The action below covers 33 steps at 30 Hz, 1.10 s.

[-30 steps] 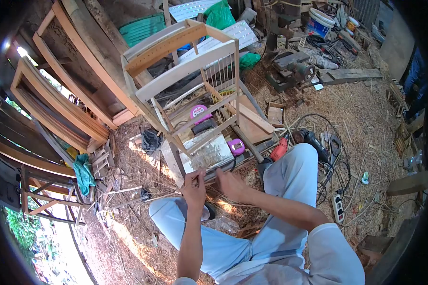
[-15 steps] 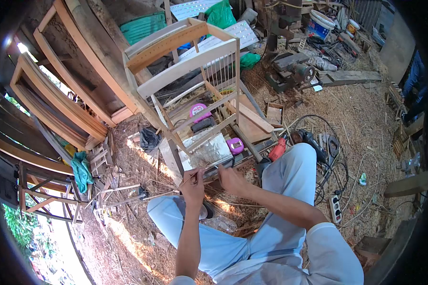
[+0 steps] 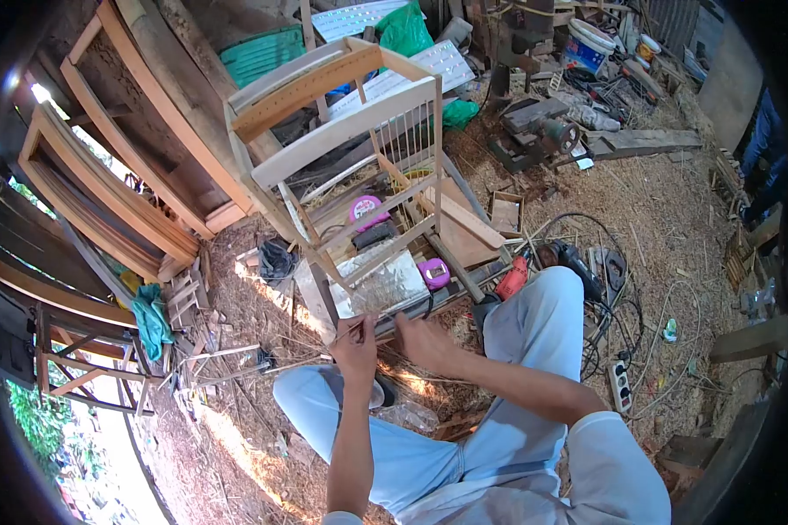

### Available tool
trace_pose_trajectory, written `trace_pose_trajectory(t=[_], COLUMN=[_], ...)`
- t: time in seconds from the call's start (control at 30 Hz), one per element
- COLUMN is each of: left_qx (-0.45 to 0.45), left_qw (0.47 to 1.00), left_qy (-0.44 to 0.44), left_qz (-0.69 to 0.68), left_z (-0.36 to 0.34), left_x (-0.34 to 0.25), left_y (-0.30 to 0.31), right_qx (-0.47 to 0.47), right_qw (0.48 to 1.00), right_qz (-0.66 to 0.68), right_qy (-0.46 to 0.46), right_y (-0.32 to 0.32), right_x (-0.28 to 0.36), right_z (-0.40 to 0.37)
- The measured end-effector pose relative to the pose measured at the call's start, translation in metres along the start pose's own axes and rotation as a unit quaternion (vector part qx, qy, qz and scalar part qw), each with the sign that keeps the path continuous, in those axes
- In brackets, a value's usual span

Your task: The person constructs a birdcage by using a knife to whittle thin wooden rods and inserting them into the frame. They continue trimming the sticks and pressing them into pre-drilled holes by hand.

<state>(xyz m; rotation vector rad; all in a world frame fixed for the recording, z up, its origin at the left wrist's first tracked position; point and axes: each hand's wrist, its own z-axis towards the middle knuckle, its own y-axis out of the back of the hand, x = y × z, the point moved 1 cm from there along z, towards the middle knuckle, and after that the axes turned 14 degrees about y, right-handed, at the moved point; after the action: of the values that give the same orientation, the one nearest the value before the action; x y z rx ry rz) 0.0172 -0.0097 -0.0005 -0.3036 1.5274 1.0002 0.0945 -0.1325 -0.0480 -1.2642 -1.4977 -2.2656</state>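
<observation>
My left hand [image 3: 355, 352] is pinched around a thin wooden stick [image 3: 356, 328], in front of the near end of a low wooden bench. Close to its right, my right hand [image 3: 423, 343] is closed, knuckles up; whatever its fingers hold is hidden. Just beyond both hands, a pale, stained board [image 3: 378, 282] lies flat. A purple tape measure [image 3: 433, 273] sits at its right edge, and a pink-and-white round tape measure [image 3: 368, 211] lies farther back by a dark block [image 3: 375, 234]. Over these stands a wooden frame with thin spindles [image 3: 350, 131].
A red power tool [image 3: 511, 278] lies by my right knee, with black cables beyond. A power strip [image 3: 620, 387] rests on the shavings-covered floor. Curved wooden frames [image 3: 105, 188] lean at the left. A metal vise [image 3: 534, 131] stands at the back, near a bucket [image 3: 588, 48].
My right hand has shifted slightly toward my body and to the left. The left hand stays nearly in place, still pinching the stick. The view has barely moved.
</observation>
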Motion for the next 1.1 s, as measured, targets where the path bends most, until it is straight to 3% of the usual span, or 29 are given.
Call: trace_pose_trajectory(t=[0.1, 0.23, 0.37, 0.53, 0.67, 0.73, 0.77, 0.83, 0.87, 0.93, 1.0, 1.1], left_qx=[0.010, 0.006, 0.008, 0.020, 0.034, 0.038, 0.035, 0.045, 0.044, 0.082, 0.099, 0.109], left_qw=[0.999, 1.000, 0.999, 0.999, 0.999, 0.998, 0.996, 0.984, 0.984, 0.977, 0.970, 0.961], left_qy=[0.034, 0.013, 0.034, 0.040, 0.016, 0.032, 0.037, 0.040, 0.042, 0.070, 0.077, 0.081], left_qz=[0.013, 0.016, -0.006, 0.001, -0.013, -0.023, -0.077, -0.166, -0.169, -0.182, -0.208, -0.242], left_z=[-0.001, 0.005, 0.005, -0.002, -0.002, 0.001, 0.001, 0.005, 0.005, 0.002, 0.002, 0.004], left_x=[0.001, 0.009, 0.013, 0.014, 0.015, 0.010, 0.007, 0.003, 0.003, -0.005, 0.002, 0.002], left_y=[0.001, -0.001, 0.005, 0.003, -0.006, -0.008, -0.005, -0.001, 0.001, 0.004, 0.002, 0.003], right_qx=[0.021, -0.003, 0.005, 0.051, 0.032, -0.024, -0.025, -0.173, -0.170, -0.241, -0.226, -0.160], right_qw=[1.000, 1.000, 1.000, 0.995, 0.993, 0.999, 0.999, 0.975, 0.976, 0.924, 0.914, 0.939], right_qz=[-0.009, -0.001, 0.018, -0.088, -0.109, 0.010, 0.005, 0.136, 0.134, 0.298, 0.335, 0.301], right_qy=[-0.005, 0.015, 0.017, 0.002, 0.021, 0.027, 0.028, 0.025, 0.025, 0.007, 0.029, 0.046], right_y=[-0.003, 0.011, -0.007, -0.014, 0.000, 0.006, 0.008, 0.027, 0.029, 0.034, 0.039, 0.048], right_x=[-0.010, 0.020, -0.002, -0.007, -0.018, -0.018, -0.017, 0.003, 0.005, 0.003, -0.002, 0.000], right_z=[0.001, -0.006, -0.001, -0.003, -0.009, -0.004, -0.004, -0.004, -0.002, 0.005, 0.009, 0.011])
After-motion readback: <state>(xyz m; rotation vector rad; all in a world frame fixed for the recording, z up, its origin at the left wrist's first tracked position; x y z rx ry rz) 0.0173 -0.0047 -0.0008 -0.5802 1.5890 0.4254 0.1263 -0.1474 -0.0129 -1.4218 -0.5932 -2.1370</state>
